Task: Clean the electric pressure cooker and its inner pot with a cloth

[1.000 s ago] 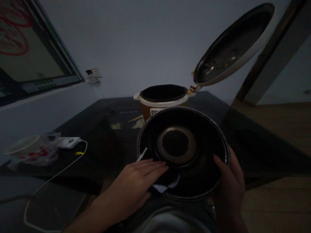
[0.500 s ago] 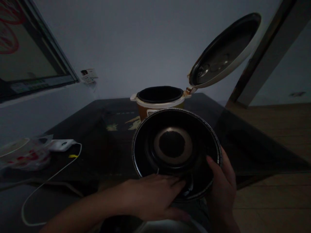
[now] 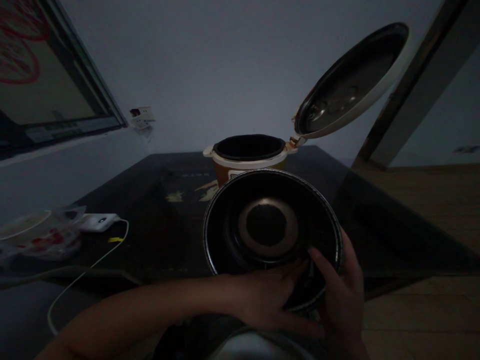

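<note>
A dark, round cooker inner pot tilts toward me in front of the cooker, its inside showing a worn pale ring at the bottom. My right hand grips its right rim, thumb inside and fingers around the outside. Across the near rim reaches my left hand, fingers stretched along the inner wall and thumb outside. A small pale patch shows by its fingertips; I cannot tell whether it is a reflection. Behind the pot stands the electric cooker, with its hinged lid raised to the right.
The cooker stands on a dark glossy table. At the left are a plastic bag with a tub, a white power strip and its cable. A wall socket is beside the window.
My left hand has slid rightward inside the pot, toward my right thumb. My right thumb reaches slightly further in. The pot stays nearly in place, and the view has shifted a little.
</note>
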The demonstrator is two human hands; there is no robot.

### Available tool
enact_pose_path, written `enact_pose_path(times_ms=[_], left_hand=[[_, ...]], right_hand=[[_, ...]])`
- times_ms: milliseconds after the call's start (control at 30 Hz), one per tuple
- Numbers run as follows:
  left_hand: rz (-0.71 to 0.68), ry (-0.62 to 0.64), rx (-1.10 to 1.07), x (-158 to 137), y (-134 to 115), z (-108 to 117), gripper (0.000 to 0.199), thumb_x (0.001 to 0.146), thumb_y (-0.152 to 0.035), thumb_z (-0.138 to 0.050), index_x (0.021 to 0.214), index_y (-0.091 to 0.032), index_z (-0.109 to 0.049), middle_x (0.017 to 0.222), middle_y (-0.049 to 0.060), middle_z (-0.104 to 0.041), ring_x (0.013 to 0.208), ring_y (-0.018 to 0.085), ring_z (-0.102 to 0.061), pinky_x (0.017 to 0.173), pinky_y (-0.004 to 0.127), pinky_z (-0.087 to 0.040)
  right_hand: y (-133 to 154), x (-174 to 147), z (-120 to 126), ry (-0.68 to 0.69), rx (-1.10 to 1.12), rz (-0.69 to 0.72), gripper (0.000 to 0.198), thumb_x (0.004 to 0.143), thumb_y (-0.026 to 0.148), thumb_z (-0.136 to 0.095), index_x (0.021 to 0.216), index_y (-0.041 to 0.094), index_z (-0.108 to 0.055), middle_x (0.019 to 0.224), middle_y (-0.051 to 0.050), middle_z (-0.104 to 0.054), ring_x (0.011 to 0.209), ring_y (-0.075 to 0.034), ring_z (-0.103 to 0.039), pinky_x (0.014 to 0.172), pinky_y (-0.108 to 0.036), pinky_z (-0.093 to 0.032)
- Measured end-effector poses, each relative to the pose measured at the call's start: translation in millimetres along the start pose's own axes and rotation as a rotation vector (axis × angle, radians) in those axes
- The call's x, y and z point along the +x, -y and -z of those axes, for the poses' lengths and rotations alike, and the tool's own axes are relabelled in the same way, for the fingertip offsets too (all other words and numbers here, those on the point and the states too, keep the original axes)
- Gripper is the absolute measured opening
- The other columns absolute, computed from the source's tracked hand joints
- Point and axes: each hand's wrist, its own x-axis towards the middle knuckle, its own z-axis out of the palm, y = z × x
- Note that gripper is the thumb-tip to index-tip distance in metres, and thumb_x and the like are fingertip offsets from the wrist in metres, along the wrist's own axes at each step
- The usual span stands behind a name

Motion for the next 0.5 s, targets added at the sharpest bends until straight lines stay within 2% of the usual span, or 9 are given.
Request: enact_pose_path(times_ms=[67,133,233,333,500], left_hand=[[0.009,-0.002,-0.028,-1,0,2,0.080,0.097,-0.051,-0.049,0.155,-0.002,-0.023,0.159,0.025,-0.032,0.150,0.030,-0.028,0.121,0.043,-0.028],[0.058,0.012,0.001,-5,3,5,0.060,0.102,-0.044,-0.036,0.147,-0.005,-0.041,0.151,0.024,-0.047,0.143,0.029,-0.042,0.118,0.043,-0.034],[0.141,0.049,0.122,-10,10,9,0.047,0.103,-0.038,-0.034,0.132,-0.010,-0.057,0.133,0.021,-0.063,0.123,0.031,-0.062,0.105,0.045,-0.048],[0.175,0.064,0.207,-8,15,9,0.043,0.101,-0.033,-0.036,0.130,-0.011,-0.058,0.123,0.020,-0.068,0.111,0.030,-0.068,0.096,0.043,-0.053],[0.097,0.042,0.156,12,12,4,0.046,0.095,-0.025,-0.044,0.138,-0.009,-0.050,0.126,0.019,-0.066,0.116,0.030,-0.064,0.100,0.041,-0.051]], right_hand=[[0,1,0,-0.003,0.018,-0.025,0.057,0.078,0.038,-0.077,0.133,0.030,-0.062,0.139,-0.004,-0.062,0.134,-0.031,-0.051,0.115,-0.052,-0.035],[0,1,0,-0.006,0.046,-0.047,0.056,0.079,0.038,-0.076,0.132,0.030,-0.062,0.140,-0.003,-0.061,0.135,-0.031,-0.050,0.117,-0.053,-0.033],[0,1,0,0.000,0.080,-0.067,0.053,0.080,0.037,-0.075,0.132,0.031,-0.062,0.141,-0.003,-0.060,0.136,-0.031,-0.049,0.117,-0.054,-0.031],[-1,0,0,0.018,0.106,-0.068,0.053,0.081,0.037,-0.073,0.133,0.032,-0.062,0.139,-0.003,-0.061,0.135,-0.031,-0.050,0.117,-0.053,-0.032],[-4,0,-1,0.018,0.108,-0.057,0.054,0.082,0.037,-0.073,0.134,0.032,-0.061,0.143,-0.003,-0.058,0.137,-0.032,-0.047,0.117,-0.055,-0.031]])
